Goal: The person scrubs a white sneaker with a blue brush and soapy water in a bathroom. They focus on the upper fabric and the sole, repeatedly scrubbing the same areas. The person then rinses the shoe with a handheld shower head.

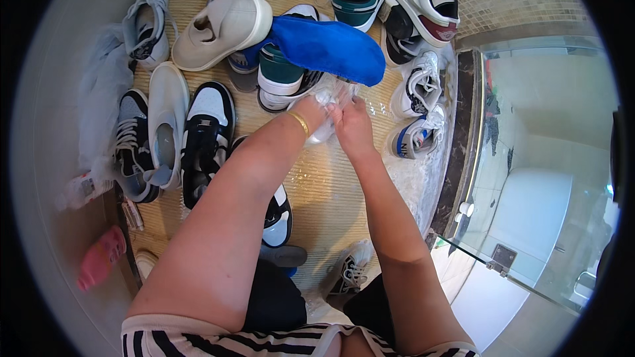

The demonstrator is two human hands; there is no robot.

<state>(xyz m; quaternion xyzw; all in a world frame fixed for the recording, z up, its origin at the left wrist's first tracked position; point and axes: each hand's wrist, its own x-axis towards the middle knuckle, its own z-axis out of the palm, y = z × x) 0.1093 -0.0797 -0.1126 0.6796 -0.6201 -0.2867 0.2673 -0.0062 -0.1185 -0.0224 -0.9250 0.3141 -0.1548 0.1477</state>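
My left hand (pixel 311 109), with a gold band on its wrist, grips a bunched clear plastic wrap (pixel 342 90). My right hand (pixel 353 120) pinches the same wrap close beside it. A white thing (pixel 321 134), perhaps part of a shoe, shows under my hands; the wrap hides its shape. Just beyond lies a bright blue insole (pixel 337 52) across a green and white sneaker (pixel 280 72). A beige slip-on shoe (pixel 225 29) rests to the left of the insole.
Several sneakers stand at the left, among them a black and white one (pixel 208 119). More are at the right, including a white sneaker (pixel 419 87). A maroon and white sneaker (pixel 427 5) is at the back. A pink bottle (pixel 101 258) lies lower left; a glass panel (pixel 531 139) borders the right.
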